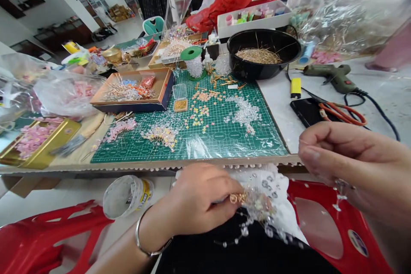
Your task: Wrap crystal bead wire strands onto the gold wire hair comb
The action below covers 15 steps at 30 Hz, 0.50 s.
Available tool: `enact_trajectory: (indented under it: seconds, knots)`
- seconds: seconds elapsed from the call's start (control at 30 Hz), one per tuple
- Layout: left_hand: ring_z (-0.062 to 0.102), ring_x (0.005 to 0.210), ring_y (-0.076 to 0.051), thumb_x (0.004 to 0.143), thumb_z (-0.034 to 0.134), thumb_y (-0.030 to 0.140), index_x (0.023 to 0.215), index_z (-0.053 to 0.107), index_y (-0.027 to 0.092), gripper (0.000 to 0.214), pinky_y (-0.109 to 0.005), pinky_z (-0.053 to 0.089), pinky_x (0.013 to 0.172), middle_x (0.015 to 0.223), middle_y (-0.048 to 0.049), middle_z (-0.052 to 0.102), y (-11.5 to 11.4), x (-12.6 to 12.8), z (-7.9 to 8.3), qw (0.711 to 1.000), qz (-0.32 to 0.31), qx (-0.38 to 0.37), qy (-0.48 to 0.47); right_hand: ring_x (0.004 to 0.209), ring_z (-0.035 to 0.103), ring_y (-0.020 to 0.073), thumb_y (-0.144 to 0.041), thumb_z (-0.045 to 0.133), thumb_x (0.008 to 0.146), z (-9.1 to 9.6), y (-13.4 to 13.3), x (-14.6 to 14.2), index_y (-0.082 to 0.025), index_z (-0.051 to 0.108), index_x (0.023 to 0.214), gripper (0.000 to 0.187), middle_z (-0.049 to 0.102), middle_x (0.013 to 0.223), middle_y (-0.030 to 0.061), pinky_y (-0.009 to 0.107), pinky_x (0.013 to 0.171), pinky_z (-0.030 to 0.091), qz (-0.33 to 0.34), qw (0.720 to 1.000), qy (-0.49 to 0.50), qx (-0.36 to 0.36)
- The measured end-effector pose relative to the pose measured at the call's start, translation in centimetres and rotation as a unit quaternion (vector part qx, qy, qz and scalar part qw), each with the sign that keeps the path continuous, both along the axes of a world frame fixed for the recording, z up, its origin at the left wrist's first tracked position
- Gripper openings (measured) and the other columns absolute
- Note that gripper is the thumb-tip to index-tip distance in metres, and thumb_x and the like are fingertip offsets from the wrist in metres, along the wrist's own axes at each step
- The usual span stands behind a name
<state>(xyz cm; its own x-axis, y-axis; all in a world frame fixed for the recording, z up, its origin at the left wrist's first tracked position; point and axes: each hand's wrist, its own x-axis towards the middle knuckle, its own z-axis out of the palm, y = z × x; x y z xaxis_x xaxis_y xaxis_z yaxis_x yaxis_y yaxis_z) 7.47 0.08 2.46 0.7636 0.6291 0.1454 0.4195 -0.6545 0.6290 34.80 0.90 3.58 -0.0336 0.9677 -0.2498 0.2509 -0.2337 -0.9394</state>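
Observation:
My left hand [205, 199], with a silver bangle on the wrist, is closed around the gold end of a beaded ornament [261, 205]. Clear beads and pale flower shapes cluster on it, and beaded strands trail over the black cloth on my lap. To the right and higher up, my right hand [340, 158] is closed, thumb and forefinger pinched together. Small clear beads [340, 195] hang from its lower fingers; any thread or wire in the pinch is too thin to see. A white cloth [282, 192] lies behind the ornament.
A green cutting mat [218, 141] carries loose clear beads [244, 113], flower pieces and a spool [192, 62]. A box of wired pieces [131, 87] stands left. A black bowl [263, 53], glue gun [334, 77] and pliers [343, 113] lie right. Red stools [349, 227] flank my lap.

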Motion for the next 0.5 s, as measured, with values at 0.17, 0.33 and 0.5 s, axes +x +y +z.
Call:
enact_trajectory:
  seconds: [0.17, 0.33, 0.5]
  knots:
    - [0.07, 0.075, -0.021, 0.097, 0.051, 0.028, 0.104, 0.07, 0.018, 0.023, -0.031, 0.049, 0.068, 0.114, -0.0123, 0.074, -0.9, 0.3, 2.4, 0.994, -0.047, 0.076, 0.062, 0.052, 0.044, 0.0095, -0.061, 0.063, 0.085, -1.2, 0.6, 0.4, -0.025, 0.059, 0.081, 0.037, 0.052, 0.059, -0.0023, 0.022, 0.046, 0.035, 0.0, 0.99, -0.118, 0.076]
    - [0.071, 0.079, -0.019, 0.095, 0.052, 0.02, 0.101, 0.07, 0.019, 0.019, -0.033, 0.057, 0.074, 0.137, -0.0132, 0.063, -1.3, 1.6, 3.2, 0.973, 0.025, 0.216, 0.072, 0.061, 0.044, 0.0124, -0.067, 0.052, 0.089, -0.4, -0.8, -1.2, -0.025, 0.057, 0.08, 0.043, 0.052, 0.067, -0.002, 0.024, 0.051, 0.037, 0.174, 0.977, -0.118, -0.016]
    - [0.068, 0.076, -0.015, 0.096, 0.053, 0.017, 0.094, 0.068, 0.013, 0.016, -0.028, 0.057, 0.068, 0.11, -0.0083, 0.074, -0.9, 2.1, 1.9, 0.986, 0.011, 0.163, 0.031, 0.069, 0.048, 0.0157, -0.062, 0.051, 0.092, -0.6, -1.6, -0.4, -0.026, 0.058, 0.082, 0.037, 0.056, 0.075, -0.0004, 0.028, 0.058, 0.041, 0.235, 0.967, -0.086, -0.05]
